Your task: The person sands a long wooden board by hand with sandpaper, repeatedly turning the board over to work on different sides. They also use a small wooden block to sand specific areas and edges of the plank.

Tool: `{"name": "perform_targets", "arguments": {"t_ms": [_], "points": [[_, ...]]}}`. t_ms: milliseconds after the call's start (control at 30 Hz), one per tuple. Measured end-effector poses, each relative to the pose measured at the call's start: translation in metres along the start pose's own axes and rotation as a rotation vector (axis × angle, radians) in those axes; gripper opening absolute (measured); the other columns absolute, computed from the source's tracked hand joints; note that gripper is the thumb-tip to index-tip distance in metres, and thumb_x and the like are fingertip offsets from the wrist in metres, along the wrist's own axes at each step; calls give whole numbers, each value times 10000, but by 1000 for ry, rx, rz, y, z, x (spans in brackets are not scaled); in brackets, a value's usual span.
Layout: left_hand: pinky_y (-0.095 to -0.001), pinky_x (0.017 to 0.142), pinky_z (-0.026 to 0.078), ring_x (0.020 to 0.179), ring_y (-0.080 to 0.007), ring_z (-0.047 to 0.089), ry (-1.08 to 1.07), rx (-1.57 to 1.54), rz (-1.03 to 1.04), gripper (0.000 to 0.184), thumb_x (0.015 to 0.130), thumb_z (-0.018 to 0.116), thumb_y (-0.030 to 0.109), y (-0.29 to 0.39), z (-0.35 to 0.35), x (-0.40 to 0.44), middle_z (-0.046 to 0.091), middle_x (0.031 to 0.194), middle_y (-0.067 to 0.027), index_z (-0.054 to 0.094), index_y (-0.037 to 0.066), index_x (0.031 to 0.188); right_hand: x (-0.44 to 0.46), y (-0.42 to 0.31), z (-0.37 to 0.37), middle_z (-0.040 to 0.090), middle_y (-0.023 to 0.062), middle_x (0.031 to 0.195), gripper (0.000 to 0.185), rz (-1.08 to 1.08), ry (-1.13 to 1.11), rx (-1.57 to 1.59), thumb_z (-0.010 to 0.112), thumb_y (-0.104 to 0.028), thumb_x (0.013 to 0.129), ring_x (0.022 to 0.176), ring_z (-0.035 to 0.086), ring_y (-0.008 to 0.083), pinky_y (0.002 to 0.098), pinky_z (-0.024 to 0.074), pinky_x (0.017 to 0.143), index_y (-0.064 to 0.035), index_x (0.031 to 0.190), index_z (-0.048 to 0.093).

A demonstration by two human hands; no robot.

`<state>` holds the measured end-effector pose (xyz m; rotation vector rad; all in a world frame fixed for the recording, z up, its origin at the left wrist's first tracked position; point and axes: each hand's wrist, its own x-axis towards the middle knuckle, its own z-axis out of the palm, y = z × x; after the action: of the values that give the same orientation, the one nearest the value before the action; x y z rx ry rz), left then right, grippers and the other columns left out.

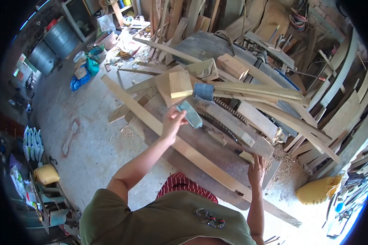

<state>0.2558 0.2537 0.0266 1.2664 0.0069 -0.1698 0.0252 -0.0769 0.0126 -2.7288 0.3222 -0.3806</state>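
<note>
My left hand (174,123) is closed on a pale blue-green flat piece (191,114) that looks like folded sandpaper, held above the workbench (192,132). Over at the right end of the bench, my right hand (256,170) has its fingers bent around a small pale wood block (246,156). A long wooden board (194,157) lies slantwise across the bench in front of me, with a dark notch near its right end. Beyond my left hand are a squared wood block (180,84) and a dark blue curved sheet (203,92).
Long planks (257,90) and offcuts pile up on the far side of the bench. More timber leans against the back wall. Wood shavings (288,163) and a yellow sack (319,190) are at right. Metal drums (61,37) stand far left.
</note>
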Motion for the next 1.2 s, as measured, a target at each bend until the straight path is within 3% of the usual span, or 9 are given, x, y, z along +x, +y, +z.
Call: {"name": "perform_targets", "arguments": {"t_ms": [300,533,600,633,700,767,900,1067,1200], "points": [[-363,761,635,865,-214,675,-103,35,151,585,914,658,60,54,10,228,629,1047,-138,384,33,1430,-1,-58,-9,512,163,1291,607,207,-162,-2,665,45,767,1221,492,370,485,422,1037,-136,1335,555],[-398,786,606,944,-275,619,-23,37,62,542,866,676,51,1,13,399,494,1179,-183,391,25,1326,-1,-71,16,467,185,1364,579,352,-78,17,670,5,781,1319,420,393,473,392,1082,-227,1308,618],[-395,774,596,916,-290,634,-176,680,390,551,835,697,78,-77,-31,514,546,1120,-156,381,30,1283,2,-72,12,452,183,1383,573,366,-77,-34,673,-5,776,1327,413,401,469,397,1080,-243,1296,633],[-392,750,603,908,-287,646,12,231,57,507,837,707,75,-31,14,476,556,1127,-148,423,13,1253,3,-70,10,462,171,1373,591,363,-53,11,674,6,767,1333,410,395,466,391,1091,-250,1298,630],[-377,711,620,889,-283,661,-79,240,136,552,883,681,58,-48,10,530,536,1211,-186,399,-9,1353,3,-65,10,468,163,1366,606,383,-69,4,678,21,753,1340,404,392,465,380,1110,-251,1292,631],[-403,899,538,1127,-293,575,-173,423,-16,771,862,740,213,-51,10,552,506,1315,-184,313,-19,1461,2,-64,10,472,159,1360,604,380,-93,-14,675,27,754,1338,408,389,466,383,1110,-248,1290,632],[-420,1128,313,1381,-290,369,-270,986,62,846,881,693,448,-30,33,535,324,1540,-209,328,-31,1475,7,-67,10,489,154,1343,562,390,-84,8,664,21,766,1329,419,376,463,395,1094,-233,1267,643],[-424,1102,349,1345,-349,406,-498,1140,778,604,922,656,407,19,42,396,401,1462,-204,473,114,1417,2,-60,12,532,156,1297,455,277,-89,-54,649,-12,800,1297,461,363,486,396,1070,-150,1234,636],[-407,976,454,1231,-320,504,-629,1060,1016,399,938,651,226,59,48,233,500,1318,-164,567,129,1316,-8,-57,-4,568,165,1232,464,334,-33,-68,633,-31,851,1250,502,347,481,377,1073,-109,1304,571]]}}
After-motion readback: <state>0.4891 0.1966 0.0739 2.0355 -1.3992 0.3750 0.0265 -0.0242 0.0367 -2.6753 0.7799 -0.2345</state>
